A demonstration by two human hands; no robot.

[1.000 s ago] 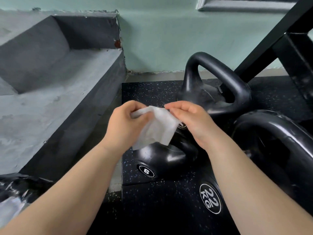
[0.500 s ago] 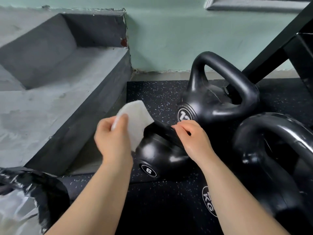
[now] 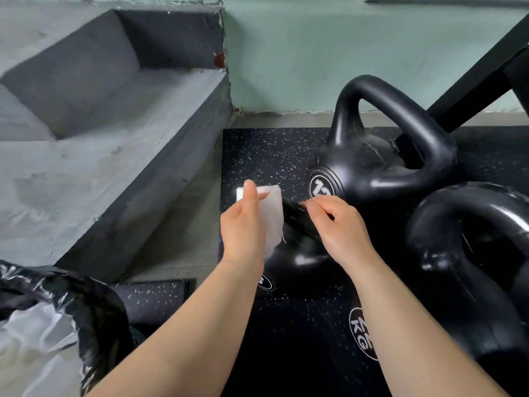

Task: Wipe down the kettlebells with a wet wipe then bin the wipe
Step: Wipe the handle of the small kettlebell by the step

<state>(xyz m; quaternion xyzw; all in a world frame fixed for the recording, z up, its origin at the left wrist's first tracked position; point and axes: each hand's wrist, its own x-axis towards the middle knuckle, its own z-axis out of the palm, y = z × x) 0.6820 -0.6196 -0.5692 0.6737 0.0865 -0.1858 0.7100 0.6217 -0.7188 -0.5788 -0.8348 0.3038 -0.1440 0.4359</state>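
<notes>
My left hand [image 3: 243, 227] holds a white wet wipe [image 3: 270, 216] pressed against the left side of the small black kettlebell [image 3: 297, 259]. My right hand [image 3: 337, 224] grips that kettlebell's handle from the right. Behind it stands a medium black kettlebell [image 3: 378, 156] marked 12. A large black kettlebell [image 3: 469, 262] marked 22 KG stands at the right. The small one's number label is mostly hidden by my left forearm.
All kettlebells rest on a black speckled rubber mat [image 3: 269, 156]. Grey concrete steps [image 3: 100, 133] rise at the left. A bin with a black plastic liner [image 3: 57, 313] sits at the lower left. A black metal frame [image 3: 486, 70] slants down at the right, against the green wall.
Both hands dropped from holding the wipe in the air to the small kettlebell. The right hand let go of the wipe and took the handle; the left brought the wipe against the kettlebell.
</notes>
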